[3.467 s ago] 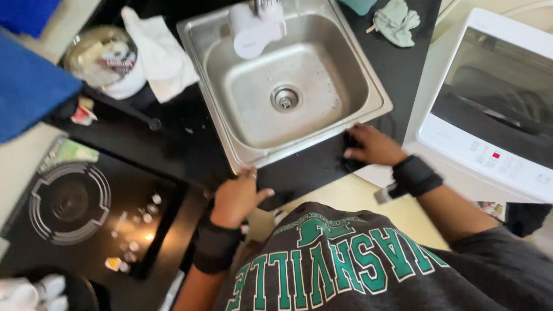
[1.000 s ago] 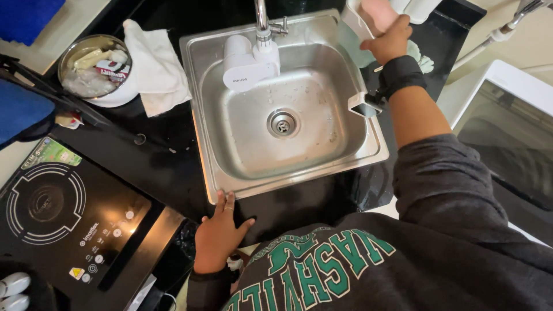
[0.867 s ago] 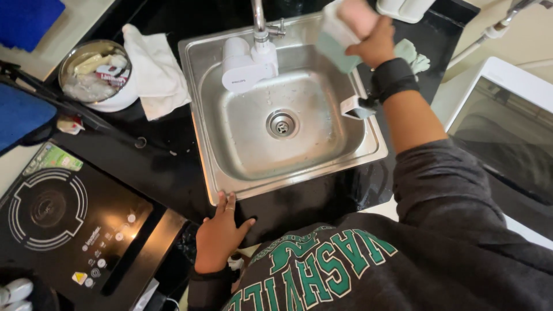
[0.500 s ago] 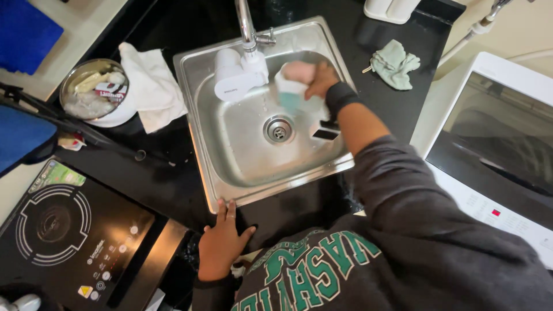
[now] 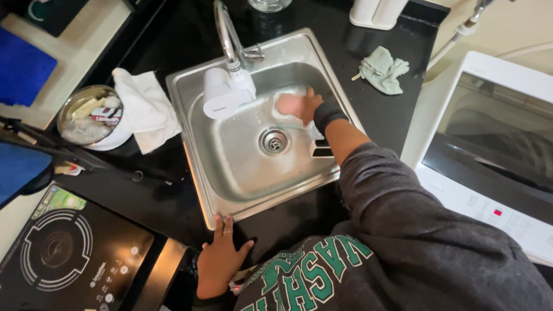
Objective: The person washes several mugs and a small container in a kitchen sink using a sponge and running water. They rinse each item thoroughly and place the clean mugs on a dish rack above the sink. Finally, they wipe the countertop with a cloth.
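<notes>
brushed steel sink [image 5: 230, 184], glossy black counter [image 5: 173, 201], soft cloth [image 5: 383, 69]

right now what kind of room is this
Probably a small home kitchen: a steel sink with a tap set in a black counter, an induction hob beside it, and a washer alongside.

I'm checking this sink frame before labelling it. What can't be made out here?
- Head view: whatever the right hand presses into the sink; the hand covers it.
- Glass and white container: tops cut by the upper edge.
- Left hand: wrist hidden by the sweatshirt.
</notes>
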